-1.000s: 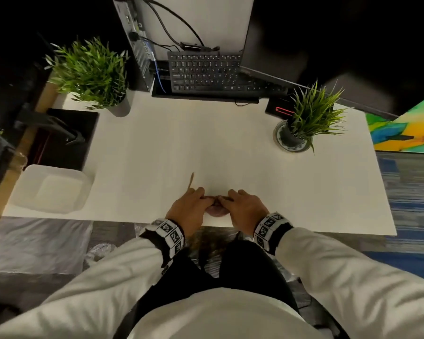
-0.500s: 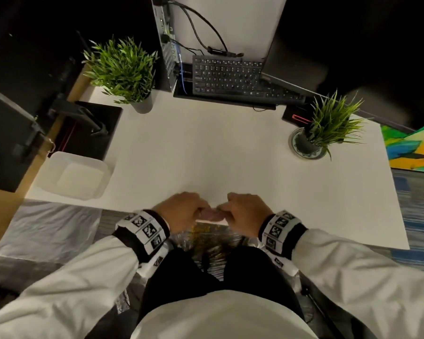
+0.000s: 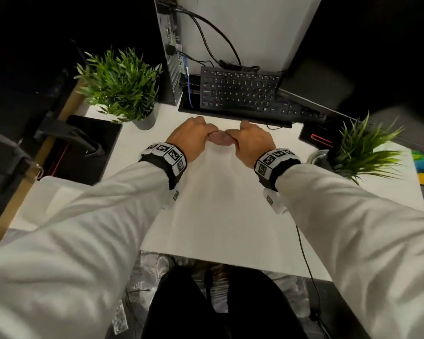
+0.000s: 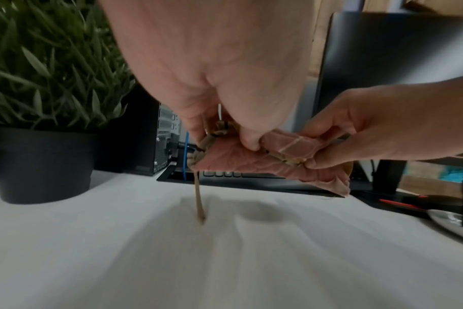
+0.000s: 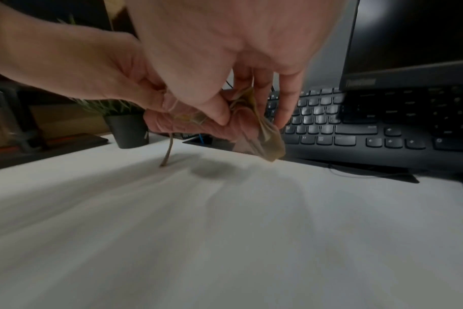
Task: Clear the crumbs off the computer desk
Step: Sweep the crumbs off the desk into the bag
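Note:
Both hands hold one crumpled, dry pinkish-brown leaf [image 3: 219, 139] just above the white desk [image 3: 218, 204], close in front of the black keyboard [image 3: 242, 91]. My left hand [image 3: 194, 139] pinches the leaf's [image 4: 251, 163] left end between thumb and fingers. My right hand [image 3: 251, 140] pinches its right end [image 5: 241, 125]. A thin brown stem [image 4: 198, 200] hangs from the leaf, its tip at the desk surface. The wrist views are blurred by motion.
A potted green plant [image 3: 120, 84] stands at the back left and another [image 3: 362, 148] at the right. The computer tower [image 3: 171, 57] and a monitor [image 5: 410, 41] stand behind the keyboard. A white tray [image 3: 47, 199] lies at the desk's left edge, a black pad [image 3: 83, 148] beyond it.
Both hands have moved together from the desk's near edge to the far side by the keyboard, still holding the leaf between them.

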